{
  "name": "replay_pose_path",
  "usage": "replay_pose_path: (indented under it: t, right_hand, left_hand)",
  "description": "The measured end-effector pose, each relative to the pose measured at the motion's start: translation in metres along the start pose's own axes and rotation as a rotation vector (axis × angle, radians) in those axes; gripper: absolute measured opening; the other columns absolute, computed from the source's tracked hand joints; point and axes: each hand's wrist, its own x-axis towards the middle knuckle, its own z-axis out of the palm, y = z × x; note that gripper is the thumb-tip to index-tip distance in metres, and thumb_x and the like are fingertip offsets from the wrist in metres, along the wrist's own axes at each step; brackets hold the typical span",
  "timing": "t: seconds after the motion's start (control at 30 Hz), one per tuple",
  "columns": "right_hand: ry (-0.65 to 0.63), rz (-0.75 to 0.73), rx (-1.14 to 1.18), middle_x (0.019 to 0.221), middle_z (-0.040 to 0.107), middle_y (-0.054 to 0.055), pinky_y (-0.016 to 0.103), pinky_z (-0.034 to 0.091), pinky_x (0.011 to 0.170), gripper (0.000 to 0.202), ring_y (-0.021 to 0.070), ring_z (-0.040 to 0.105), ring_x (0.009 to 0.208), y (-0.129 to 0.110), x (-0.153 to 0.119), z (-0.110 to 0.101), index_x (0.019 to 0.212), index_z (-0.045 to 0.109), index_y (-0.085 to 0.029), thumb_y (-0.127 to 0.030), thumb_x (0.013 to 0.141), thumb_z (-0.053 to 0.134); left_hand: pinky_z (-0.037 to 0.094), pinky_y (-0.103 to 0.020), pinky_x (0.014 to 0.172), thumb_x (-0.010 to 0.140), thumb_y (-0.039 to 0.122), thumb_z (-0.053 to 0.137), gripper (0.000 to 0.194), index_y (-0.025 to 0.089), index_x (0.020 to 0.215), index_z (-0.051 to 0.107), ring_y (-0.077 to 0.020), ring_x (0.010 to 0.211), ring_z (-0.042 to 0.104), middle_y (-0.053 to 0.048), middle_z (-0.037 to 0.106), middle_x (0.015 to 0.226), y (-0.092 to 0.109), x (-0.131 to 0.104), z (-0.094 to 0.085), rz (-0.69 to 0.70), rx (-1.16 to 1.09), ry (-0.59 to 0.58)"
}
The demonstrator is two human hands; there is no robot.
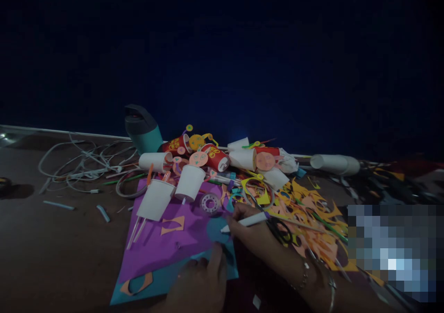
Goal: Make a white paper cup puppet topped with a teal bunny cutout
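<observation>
My right hand [248, 225] is closed round a white marker [252, 219] with a purple end. The marker's tip is over a blue paper circle [214, 230] on a purple sheet [156, 243]. My left hand [199, 280] is low in front, fingers mostly curled, with a fingertip at the near edge of the circle. Under the purple sheet lies a blue sheet [166, 283]. A roll of tape [210, 204] sits just behind the circle. Black-handled scissors [282, 230] are partly hidden behind my right forearm.
White paper cups with straws [156, 199] lie on the purple sheet's left. Behind are red cups [215, 158], paper faces [199, 158] and a teal flask [144, 130]. Orange and yellow scraps [312, 216] heap at right. White cables [86, 160] tangle at left.
</observation>
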Motion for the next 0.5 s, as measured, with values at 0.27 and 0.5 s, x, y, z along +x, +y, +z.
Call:
replay_pose_path:
  t: [0.27,0.5]
  right_hand:
    - [0.089,-0.097,0.010,0.055,0.047,-0.006,0.019,0.033,0.044,0.016,0.0092,0.043,0.049,0.0047,0.0044,-0.0031,0.064,0.045,-0.021,-0.021,0.072,0.059]
    - [0.042,-0.058,-0.014,0.051,0.045,-0.006,0.019,0.030,0.042,0.018,0.0090,0.040,0.046,0.0064,0.0053,-0.0048,0.062,0.045,-0.021,-0.025,0.074,0.058]
  left_hand:
    - [0.049,-0.028,0.051,0.085,0.016,0.047,0.037,0.013,0.121,0.056,-0.0171,0.063,0.065,-0.020,0.057,0.121,0.0033,0.0012,-0.0007,-0.009,0.103,-0.034]
    - [0.050,-0.030,0.050,0.086,0.018,0.047,0.035,0.015,0.119,0.059,-0.0181,0.063,0.065,-0.018,0.057,0.123,0.0030,-0.0007,0.0039,-0.011,0.117,0.004]
